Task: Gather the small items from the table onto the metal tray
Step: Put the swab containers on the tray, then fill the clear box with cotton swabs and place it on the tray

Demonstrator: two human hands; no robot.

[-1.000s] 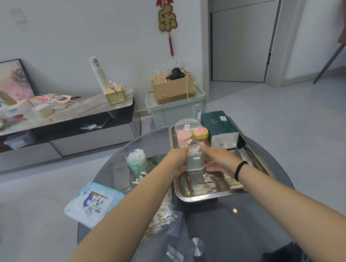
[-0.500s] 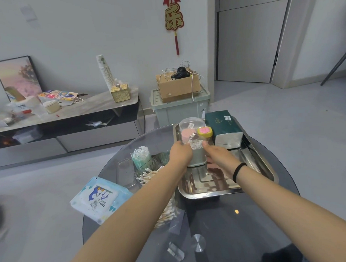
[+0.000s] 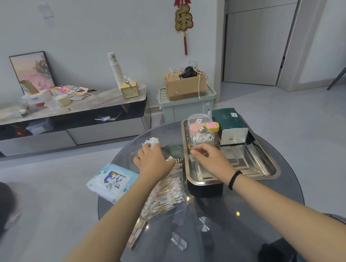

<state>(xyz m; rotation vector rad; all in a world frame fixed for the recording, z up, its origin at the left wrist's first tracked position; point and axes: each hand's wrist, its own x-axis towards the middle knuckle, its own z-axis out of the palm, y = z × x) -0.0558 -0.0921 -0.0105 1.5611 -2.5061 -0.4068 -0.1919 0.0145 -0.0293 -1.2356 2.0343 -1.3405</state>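
Observation:
The metal tray (image 3: pixel 256 161) sits on the right of the round glass table (image 3: pixel 249 206). At its far end stand a clear box of cotton swabs (image 3: pixel 202 138), a pink-lidded jar (image 3: pixel 194 128), a yellow-lidded jar (image 3: pixel 212 126) and a green tissue pack (image 3: pixel 229 122). My right hand (image 3: pixel 210 161) hovers over the tray just in front of the swab box, fingers loosely curled and holding nothing. Left of the tray, my left hand (image 3: pixel 153 161) is wrapped around a small bundle of white sticks (image 3: pixel 152 142).
A bag of cotton swabs (image 3: pixel 166 191) lies under my left forearm, with a blue wet-wipes pack (image 3: pixel 111 182) at the table's left edge. Small clear plastic pieces (image 3: pixel 179 241) lie near me. Behind the table are a low cabinet (image 3: pixel 69 115) and a storage bin (image 3: pixel 187 106).
Both hands have let go of the swab box, which now stands on the tray. My left hand has moved left onto the bundle of white sticks; my right hand has drawn back slightly.

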